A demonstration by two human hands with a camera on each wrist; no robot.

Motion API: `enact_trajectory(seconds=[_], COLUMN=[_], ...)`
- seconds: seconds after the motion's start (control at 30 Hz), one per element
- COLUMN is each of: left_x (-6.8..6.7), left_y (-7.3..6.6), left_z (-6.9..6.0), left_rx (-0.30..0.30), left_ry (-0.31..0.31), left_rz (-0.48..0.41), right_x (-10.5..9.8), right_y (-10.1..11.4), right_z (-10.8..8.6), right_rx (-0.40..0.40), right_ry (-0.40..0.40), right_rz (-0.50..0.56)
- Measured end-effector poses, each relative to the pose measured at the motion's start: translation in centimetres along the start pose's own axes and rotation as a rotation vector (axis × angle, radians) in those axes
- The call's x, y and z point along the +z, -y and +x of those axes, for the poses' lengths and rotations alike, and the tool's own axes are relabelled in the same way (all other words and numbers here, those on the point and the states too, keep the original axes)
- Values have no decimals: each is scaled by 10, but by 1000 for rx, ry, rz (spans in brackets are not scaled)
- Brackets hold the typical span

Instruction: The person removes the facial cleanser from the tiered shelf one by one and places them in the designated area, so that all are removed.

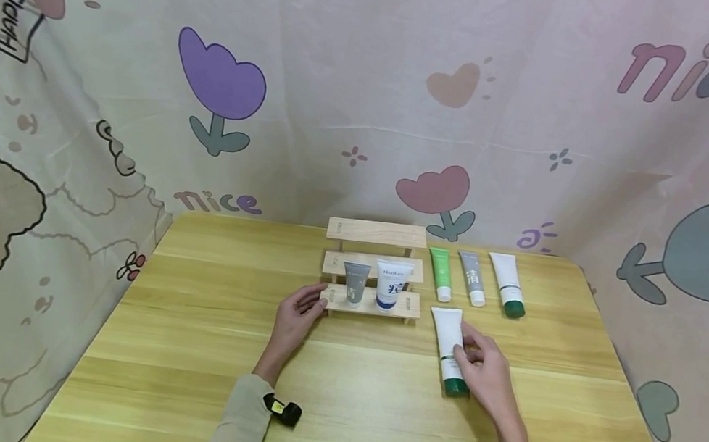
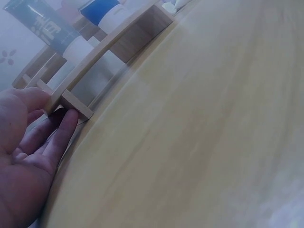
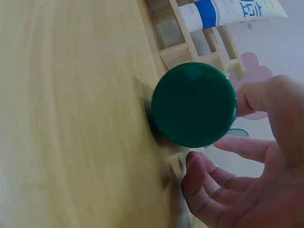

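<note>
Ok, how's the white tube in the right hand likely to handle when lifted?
The white tube probably gives when squeezed, since its body flattens towards the far end. It may dip at the green cap, which is the bulkier end. That cap looks smooth and round, so it could be slippery to pinch.

Three-tier pale wooden rack (image 1: 376, 232): stands on yellow wooden table (image 1: 339, 409). Lowest tier: small grey tube (image 1: 356, 279) left, white-and-blue tube (image 1: 392, 278) right. Right of rack, going outward: bright-green tube (image 1: 439, 269), slim grey tube (image 1: 471, 272), large white green-capped tube (image 1: 506, 273). Front-right of rack: second white green-capped tube (image 1: 448, 334), in right hand (image 1: 487, 369). Left hand (image 1: 294, 321): at rack's front-left end. Patterned pale cloth (image 1: 326, 65): behind rack.
</note>
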State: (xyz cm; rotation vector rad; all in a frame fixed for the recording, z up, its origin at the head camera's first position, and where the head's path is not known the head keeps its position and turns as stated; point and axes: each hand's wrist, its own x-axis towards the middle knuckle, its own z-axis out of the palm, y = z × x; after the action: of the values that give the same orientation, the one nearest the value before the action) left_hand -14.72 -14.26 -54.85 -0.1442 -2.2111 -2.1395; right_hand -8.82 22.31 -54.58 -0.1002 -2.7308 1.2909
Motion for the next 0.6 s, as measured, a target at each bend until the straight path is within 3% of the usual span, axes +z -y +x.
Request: enact_trajectory(seconds=[0.37, 0.6], left_x=[-1, -1], left_y=[-2, 0], left_z=[1, 1], left_rx=[-2, -7], left_ry=[6, 2], left_rz=[16, 16], right_x=[-8, 2], right_y=[20, 40], right_z=[6, 11], right_rx=[-203, -257], right_ry=[-131, -78], right_rz=[207, 346])
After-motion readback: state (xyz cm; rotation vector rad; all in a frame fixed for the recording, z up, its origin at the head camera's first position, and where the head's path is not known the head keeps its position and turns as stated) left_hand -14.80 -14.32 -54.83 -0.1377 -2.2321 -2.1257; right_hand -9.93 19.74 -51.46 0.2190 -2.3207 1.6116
